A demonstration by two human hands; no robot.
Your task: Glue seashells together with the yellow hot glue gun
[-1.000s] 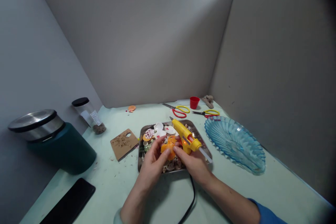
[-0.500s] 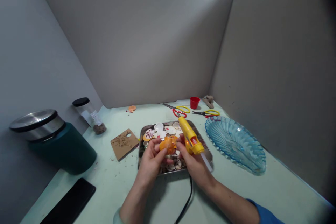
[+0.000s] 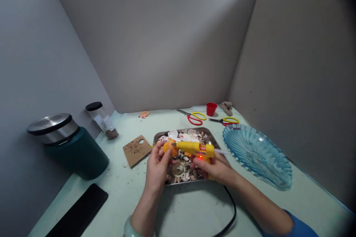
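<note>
My left hand (image 3: 156, 166) is closed on an orange shell (image 3: 169, 147), held up over the left part of a metal tray (image 3: 222, 152) full of several small shells. My right hand (image 3: 215, 167) grips a yellow glue gun (image 3: 196, 149), which lies level with its nozzle pointing left at the orange shell. A red light glows on the gun's body. A clear glue stick juts out of the gun's back end to the right. Its black cord (image 3: 232, 214) trails toward me across the table.
A blue glass dish (image 3: 257, 153) lies to the right of the tray. Two pairs of scissors (image 3: 196, 116) and a red cup (image 3: 211, 109) sit behind it. A cardboard piece (image 3: 135, 150), a jar (image 3: 103, 120), a green steel-lidded container (image 3: 68, 146) and a black phone (image 3: 76, 213) are at left.
The glue gun has swung from pointing away to lying level, nozzle turned left toward the orange shell. My left hand has lifted the shell leftward. The view has shifted slightly.
</note>
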